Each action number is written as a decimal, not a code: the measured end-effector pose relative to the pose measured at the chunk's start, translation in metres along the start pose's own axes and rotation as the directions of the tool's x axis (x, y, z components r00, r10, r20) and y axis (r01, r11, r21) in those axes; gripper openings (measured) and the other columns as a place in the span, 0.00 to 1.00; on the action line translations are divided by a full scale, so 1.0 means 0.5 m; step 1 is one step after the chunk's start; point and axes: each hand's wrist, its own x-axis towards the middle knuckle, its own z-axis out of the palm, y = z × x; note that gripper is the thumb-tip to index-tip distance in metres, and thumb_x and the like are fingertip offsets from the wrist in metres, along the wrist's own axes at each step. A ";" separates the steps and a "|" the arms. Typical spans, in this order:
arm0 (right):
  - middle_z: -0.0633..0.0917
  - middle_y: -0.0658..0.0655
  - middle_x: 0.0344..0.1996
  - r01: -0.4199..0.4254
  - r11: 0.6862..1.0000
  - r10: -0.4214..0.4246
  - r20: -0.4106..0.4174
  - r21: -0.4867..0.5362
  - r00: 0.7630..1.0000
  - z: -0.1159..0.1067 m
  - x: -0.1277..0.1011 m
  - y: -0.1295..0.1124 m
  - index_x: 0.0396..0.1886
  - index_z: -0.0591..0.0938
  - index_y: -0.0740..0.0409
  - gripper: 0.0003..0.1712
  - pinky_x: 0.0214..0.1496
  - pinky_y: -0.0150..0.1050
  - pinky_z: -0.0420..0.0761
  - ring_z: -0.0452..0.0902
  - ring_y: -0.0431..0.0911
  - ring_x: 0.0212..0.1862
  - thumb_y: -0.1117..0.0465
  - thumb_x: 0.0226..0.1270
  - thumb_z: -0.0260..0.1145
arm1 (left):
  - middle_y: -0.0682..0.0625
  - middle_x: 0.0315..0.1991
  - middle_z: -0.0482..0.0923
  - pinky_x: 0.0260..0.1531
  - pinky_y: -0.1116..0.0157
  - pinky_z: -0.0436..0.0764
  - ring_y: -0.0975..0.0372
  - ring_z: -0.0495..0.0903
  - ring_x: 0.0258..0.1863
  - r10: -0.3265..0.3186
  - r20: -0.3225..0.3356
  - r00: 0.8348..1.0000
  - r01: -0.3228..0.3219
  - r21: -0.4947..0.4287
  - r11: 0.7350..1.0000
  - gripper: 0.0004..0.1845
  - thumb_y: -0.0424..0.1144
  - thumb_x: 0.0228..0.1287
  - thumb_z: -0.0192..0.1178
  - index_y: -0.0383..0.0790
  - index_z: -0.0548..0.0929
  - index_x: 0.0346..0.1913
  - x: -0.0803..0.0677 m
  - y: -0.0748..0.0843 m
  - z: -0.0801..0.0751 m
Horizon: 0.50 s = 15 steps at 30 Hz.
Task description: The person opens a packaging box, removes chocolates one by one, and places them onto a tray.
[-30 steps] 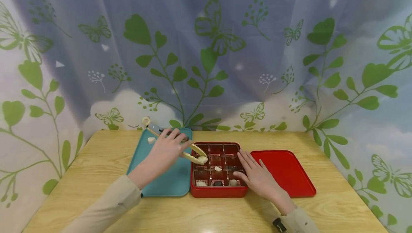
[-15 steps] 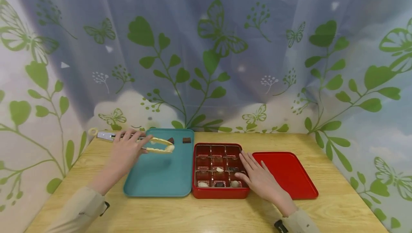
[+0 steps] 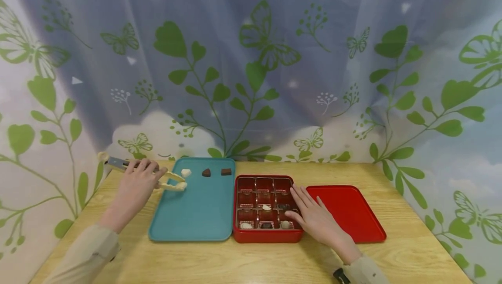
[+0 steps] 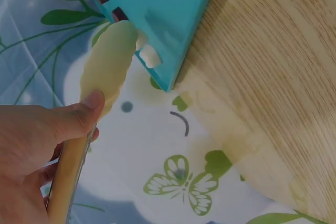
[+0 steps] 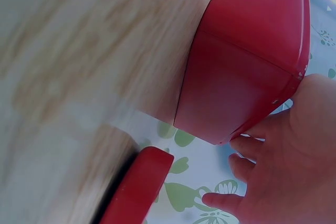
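Wooden table [image 3: 274, 262]: left hand [image 3: 135, 186] fingers grip cream scalloped tongs [image 3: 164, 182]; right hand [image 3: 315, 218] flat on red box [image 3: 266, 234].

we've got our left hand [image 3: 135, 184] gripping cream tongs [image 3: 157, 177] over the far left corner of the teal tray [image 3: 192, 218], tips just beside a white candy [image 3: 186, 172]. two brown candies [image 3: 215, 172] sit next to it in a row. our right hand [image 3: 315, 218] rests flat on the red box [image 3: 268, 235], with the red lid [image 3: 347, 214] right beside it on the wooden table [image 3: 255, 262].
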 end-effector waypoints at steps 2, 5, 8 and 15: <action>0.50 0.59 0.81 -0.001 1.000 0.001 -0.001 0.003 1.000 -0.002 0.000 -0.002 0.82 0.52 0.59 0.47 0.76 0.69 0.50 0.45 0.58 0.81 0.35 0.77 0.50 | 0.43 0.44 0.80 0.52 0.48 0.73 0.48 0.74 0.48 0.020 0.017 1.000 -0.020 0.017 1.000 0.23 0.34 0.48 0.79 0.44 0.87 0.51 0.003 0.000 0.006; 0.50 0.59 0.81 -0.001 1.000 0.001 -0.002 0.012 1.000 -0.002 0.000 -0.004 0.82 0.52 0.59 0.47 0.75 0.69 0.50 0.45 0.59 0.81 0.36 0.77 0.51 | 0.43 0.43 0.80 0.53 0.48 0.73 0.47 0.75 0.47 0.039 0.025 0.999 -0.040 0.042 0.998 0.24 0.38 0.45 0.81 0.44 0.87 0.50 0.007 0.001 0.017; 0.49 0.59 0.81 -0.004 1.000 0.004 0.003 0.013 1.000 -0.001 0.001 -0.004 0.82 0.52 0.59 0.47 0.76 0.69 0.49 0.44 0.58 0.81 0.36 0.78 0.51 | 0.43 0.42 0.80 0.54 0.47 0.73 0.47 0.75 0.47 0.046 0.030 0.999 -0.047 0.051 0.998 0.25 0.38 0.45 0.81 0.44 0.87 0.49 0.009 0.002 0.024; 0.50 0.59 0.81 -0.007 1.000 0.007 -0.003 0.014 1.000 -0.002 0.000 -0.002 0.82 0.52 0.59 0.47 0.76 0.69 0.50 0.45 0.59 0.81 0.36 0.77 0.52 | 0.41 0.46 0.78 0.54 0.46 0.73 0.46 0.74 0.51 -0.015 0.096 0.995 0.011 0.042 0.999 0.26 0.42 0.50 0.79 0.42 0.86 0.54 0.011 0.007 0.016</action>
